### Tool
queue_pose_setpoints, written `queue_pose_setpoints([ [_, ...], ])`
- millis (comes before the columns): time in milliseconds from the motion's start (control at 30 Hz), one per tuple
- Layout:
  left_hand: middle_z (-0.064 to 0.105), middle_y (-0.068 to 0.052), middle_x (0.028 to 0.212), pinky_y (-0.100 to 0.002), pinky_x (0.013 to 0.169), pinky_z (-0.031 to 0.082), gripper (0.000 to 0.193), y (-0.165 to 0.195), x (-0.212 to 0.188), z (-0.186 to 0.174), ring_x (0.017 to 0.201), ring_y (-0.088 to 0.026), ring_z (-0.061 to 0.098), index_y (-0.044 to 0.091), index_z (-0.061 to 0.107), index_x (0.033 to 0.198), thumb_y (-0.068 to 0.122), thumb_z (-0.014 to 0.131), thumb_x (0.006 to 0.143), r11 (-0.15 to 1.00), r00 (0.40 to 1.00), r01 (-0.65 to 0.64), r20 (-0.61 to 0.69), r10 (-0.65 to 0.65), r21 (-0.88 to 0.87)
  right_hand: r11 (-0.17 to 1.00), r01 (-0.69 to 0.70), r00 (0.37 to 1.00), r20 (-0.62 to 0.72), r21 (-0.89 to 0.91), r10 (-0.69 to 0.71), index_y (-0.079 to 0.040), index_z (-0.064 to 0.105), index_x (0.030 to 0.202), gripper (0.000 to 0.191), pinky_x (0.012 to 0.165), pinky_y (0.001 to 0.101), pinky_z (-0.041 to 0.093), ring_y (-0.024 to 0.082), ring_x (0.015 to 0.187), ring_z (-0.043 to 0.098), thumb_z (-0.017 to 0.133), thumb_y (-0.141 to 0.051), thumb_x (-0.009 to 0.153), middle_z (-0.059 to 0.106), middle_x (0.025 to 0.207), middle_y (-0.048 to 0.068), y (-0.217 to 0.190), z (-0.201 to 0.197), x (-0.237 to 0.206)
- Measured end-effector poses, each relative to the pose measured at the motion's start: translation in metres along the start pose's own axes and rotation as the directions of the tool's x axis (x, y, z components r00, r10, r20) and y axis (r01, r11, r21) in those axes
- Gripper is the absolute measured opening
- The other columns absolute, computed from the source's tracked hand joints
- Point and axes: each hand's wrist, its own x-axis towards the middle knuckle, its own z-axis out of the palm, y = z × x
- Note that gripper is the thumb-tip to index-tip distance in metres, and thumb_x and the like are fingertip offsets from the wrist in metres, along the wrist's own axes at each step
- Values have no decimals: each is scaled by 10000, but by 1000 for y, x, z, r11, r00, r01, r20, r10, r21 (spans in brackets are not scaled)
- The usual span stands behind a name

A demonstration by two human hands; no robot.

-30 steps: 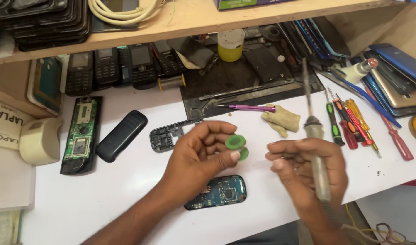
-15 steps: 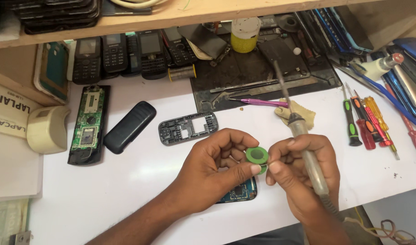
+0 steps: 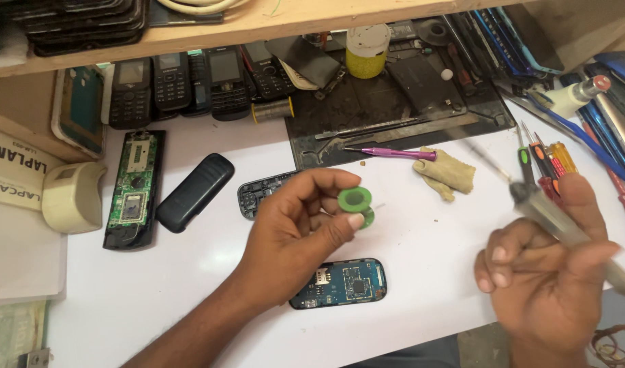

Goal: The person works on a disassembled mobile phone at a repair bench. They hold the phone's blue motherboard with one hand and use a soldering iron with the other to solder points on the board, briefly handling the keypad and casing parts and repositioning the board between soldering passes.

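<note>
My left hand (image 3: pixel 295 235) holds a small green spool (image 3: pixel 355 201) between thumb and fingers, lifted above the white table (image 3: pixel 210 300). Just below it lies a blue phone circuit board (image 3: pixel 339 283). My right hand (image 3: pixel 554 276) is off to the right, closed around a soldering iron (image 3: pixel 540 204) whose thin tip points up and left, blurred by motion. A dark phone frame (image 3: pixel 261 192) lies partly hidden behind my left hand.
A black phone (image 3: pixel 194 191) and an opened phone with a green board (image 3: pixel 133 187) lie at left beside a beige tape dispenser (image 3: pixel 72 197). A black work mat (image 3: pixel 394 109), purple screwdriver (image 3: pixel 394 153), beige putty lump (image 3: pixel 448 174) and several screwdrivers (image 3: pixel 547 163) sit behind.
My right hand with the soldering iron has pulled away to the right from the green spool. My left hand stays put, still holding the spool.
</note>
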Motion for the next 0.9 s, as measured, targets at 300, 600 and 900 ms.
queue_pose_setpoints([
  [300, 683, -82, 1142, -293, 909, 624, 396, -8, 5, -18, 1044, -119, 677, -13, 582, 1311, 86, 709, 949, 999, 995, -39, -92, 42, 36, 938, -143, 990, 39, 317, 138, 16, 573, 1410, 663, 695, 381, 466, 219, 746, 541, 376, -568, 1164, 640, 795, 151, 11, -57, -9],
  [600, 688, -46, 1128, -250, 881, 557, 373, -14, 2, -26, 1017, -85, 647, 0, 606, 1311, 78, 718, 965, 996, 994, -70, -83, 74, 50, 966, -200, 979, -13, 165, 205, 74, 600, 1352, 393, 651, 339, 435, 165, 736, 500, 556, -254, 1139, 599, 769, 103, 18, -69, -4],
  [900, 679, -17, 1075, -231, 815, 539, 380, -15, -2, -22, 927, -49, 603, 26, 629, 1310, 137, 719, 958, 991, 1000, -12, -7, 13, 131, 978, -179, 979, -83, 106, 188, 12, 646, 1294, 462, 580, 327, 423, 163, 682, 470, 514, -412, 1166, 548, 743, 83, 21, -55, -2],
])
